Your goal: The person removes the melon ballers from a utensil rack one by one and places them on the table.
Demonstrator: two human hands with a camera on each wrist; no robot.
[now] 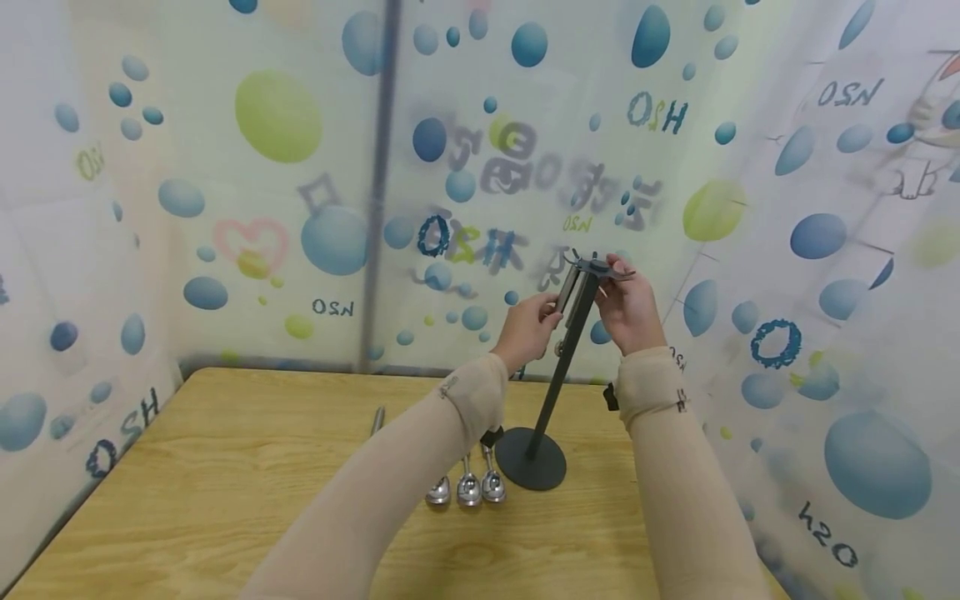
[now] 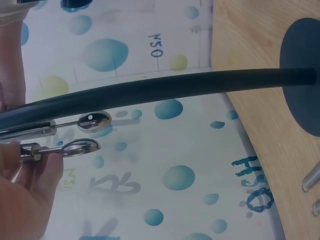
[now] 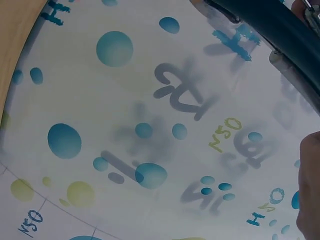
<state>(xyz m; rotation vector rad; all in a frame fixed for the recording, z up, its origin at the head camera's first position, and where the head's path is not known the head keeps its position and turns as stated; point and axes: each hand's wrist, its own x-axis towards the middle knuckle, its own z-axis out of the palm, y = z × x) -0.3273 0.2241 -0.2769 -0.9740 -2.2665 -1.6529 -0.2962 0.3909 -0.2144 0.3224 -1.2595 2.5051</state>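
A dark utensil stand [image 1: 558,379] has a round base and a hooked top [image 1: 596,267]. My left hand [image 1: 525,329] pinches the thick handle of a metal spoon just left of the pole, high up by the hooks. In the left wrist view, that spoon's shiny bowl [image 2: 80,146] points toward the base, beyond the fingers. Another spoon [image 2: 94,121] lies along the pole right beside it. My right hand [image 1: 632,308] grips the hooked top from the right side; its thumb side shows at the edge of the right wrist view.
Several more metal spoons [image 1: 468,490] lie on the wooden table [image 1: 247,467] left of the stand's base [image 1: 531,458], partly covered by my left sleeve. One handle [image 1: 378,419] pokes out beyond the forearm. A printed curtain [image 1: 465,208] hangs behind the table and at both sides.
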